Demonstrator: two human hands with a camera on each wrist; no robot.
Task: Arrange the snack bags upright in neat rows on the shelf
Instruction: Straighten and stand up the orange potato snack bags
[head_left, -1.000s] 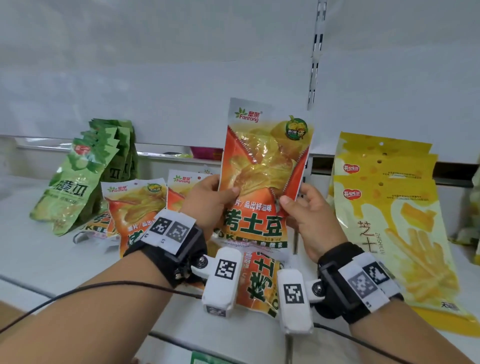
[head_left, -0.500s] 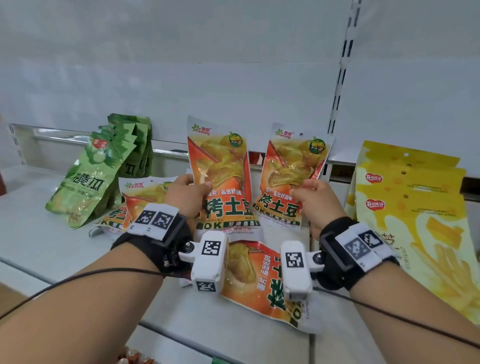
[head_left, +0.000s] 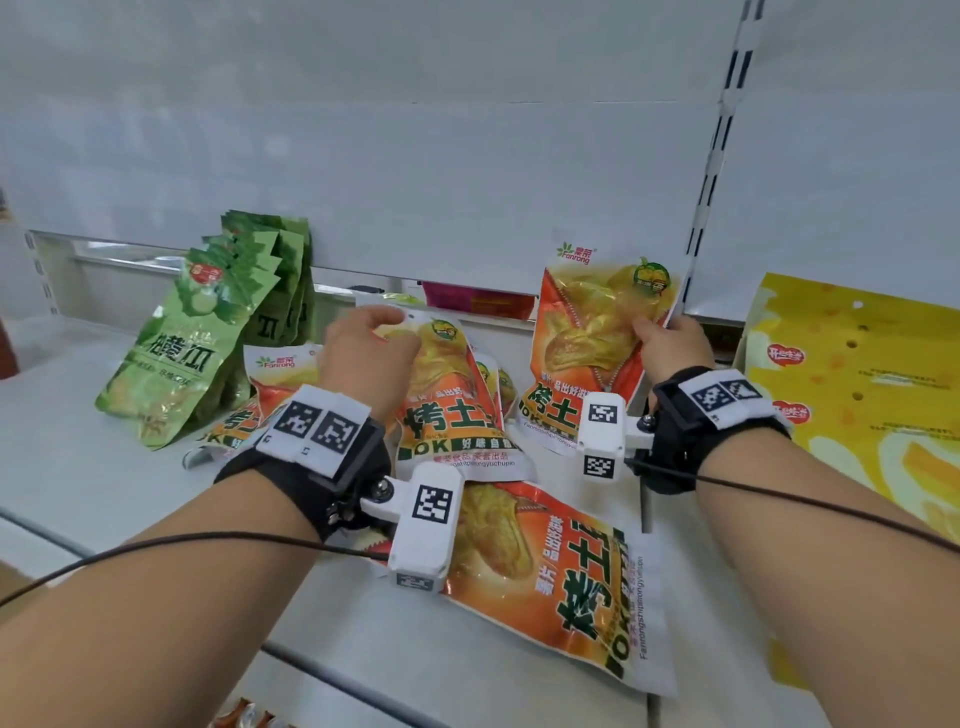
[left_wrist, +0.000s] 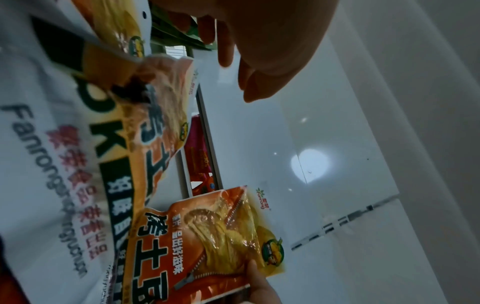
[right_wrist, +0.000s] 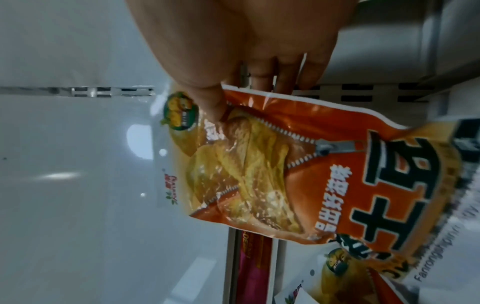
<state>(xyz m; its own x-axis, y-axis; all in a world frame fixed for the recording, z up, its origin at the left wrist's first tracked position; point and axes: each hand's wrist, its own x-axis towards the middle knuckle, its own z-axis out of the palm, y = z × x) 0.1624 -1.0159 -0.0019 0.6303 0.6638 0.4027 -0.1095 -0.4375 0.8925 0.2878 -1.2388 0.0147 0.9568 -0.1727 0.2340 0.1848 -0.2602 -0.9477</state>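
Note:
Two orange potato-chip bags are in play. My right hand (head_left: 657, 338) pinches one orange bag (head_left: 582, 332) by its right edge, thumb on the front (right_wrist: 213, 107) and fingers behind. That bag stands upright against the white back panel. A second orange bag (head_left: 447, 400) leans back on other orange bags (head_left: 278, 374). My left hand (head_left: 387, 325) hovers at its top left corner. In the left wrist view the fingers (left_wrist: 226, 51) hang relaxed with a gap to the bag. A third orange bag (head_left: 561, 582) lies flat near the shelf front.
Green bags (head_left: 208, 332) lean in a stack at the back left. Tall yellow bags (head_left: 857, 395) stand on the right. A pink package (head_left: 478, 301) shows through the gap under the back panel. A slotted upright (head_left: 719, 156) runs behind my right hand. The shelf's front edge (head_left: 322, 670) is close.
Both hands first held bags together at centre. My left hand lowered its bag onto the leaning orange bags and loosened its grip. The right hand carried its bag right, against the back panel.

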